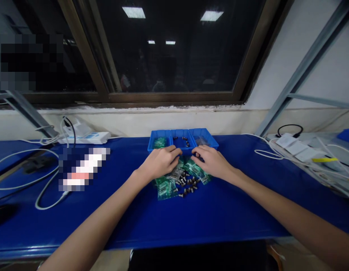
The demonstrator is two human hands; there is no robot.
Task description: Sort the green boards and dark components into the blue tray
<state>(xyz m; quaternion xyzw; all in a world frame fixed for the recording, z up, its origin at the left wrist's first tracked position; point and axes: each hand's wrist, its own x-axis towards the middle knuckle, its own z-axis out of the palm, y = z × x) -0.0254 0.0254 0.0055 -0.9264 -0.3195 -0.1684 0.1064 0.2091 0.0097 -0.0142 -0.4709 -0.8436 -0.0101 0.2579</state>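
My left hand (160, 162) rests palm down on a heap of small clear bags with green parts (166, 187) on the blue table (208, 218), fingers curled toward the trays. My right hand (211, 162) lies beside it over more of these bags, its fingers bent and close together. Several small dark screws (190, 184) are scattered between and below the hands. Whether either hand pinches anything is hidden under the fingers. Just beyond the fingertips stand three joined blue trays (182, 140); the left one holds green parts, the middle one a few screws.
A white power strip (84, 137) with white cables (44, 188) lies at the left. At the right, white cables (261, 152), white cards (293, 146) and a black cable loop (290, 130) sit by a grey metal frame (293, 81). A dark window fills the wall behind.
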